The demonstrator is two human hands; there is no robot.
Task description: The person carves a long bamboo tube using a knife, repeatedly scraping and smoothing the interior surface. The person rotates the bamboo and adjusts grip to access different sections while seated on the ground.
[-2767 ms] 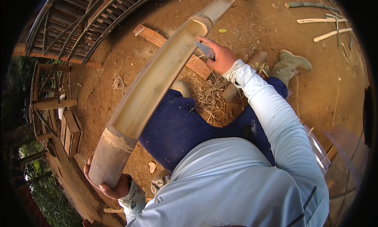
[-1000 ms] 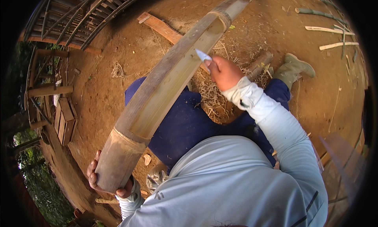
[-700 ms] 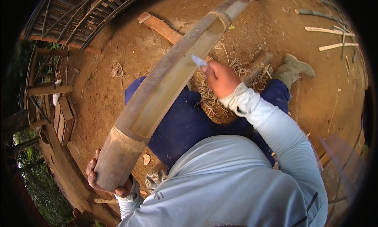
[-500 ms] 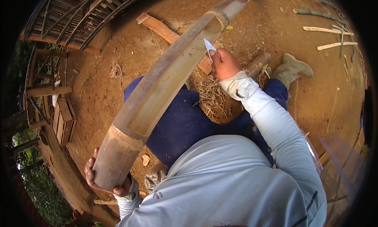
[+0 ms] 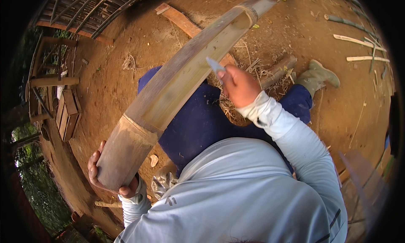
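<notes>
A thick bamboo pole [image 5: 168, 80] slants from the lower left to the top right across my thigh, a long opening cut in its upper side between two nodes. Its near end is cupped from below by my left hand [image 5: 110, 175], with fingers on the left wall and thumb on the right; the palm is hidden behind it. My right hand [image 5: 239, 86] is closed around a knife, its grip hidden in my fist. The pale, pointed knife blade [image 5: 214, 65] stands out toward the pole's cut opening; whether it touches the bamboo I cannot tell.
Fibrous shavings [image 5: 228, 110] lie on the dirt between my legs, near a short log [image 5: 278, 72]. A reddish plank [image 5: 179, 19] passes under the pole. Cut poles and strips [image 5: 358, 40] lie at the far right. A slatted wooden structure [image 5: 88, 11] stands at the far left.
My right hand and the knife have come nearer to me along the bamboo pole. My left hand keeps its hold on the near end. The whole view has shifted slightly.
</notes>
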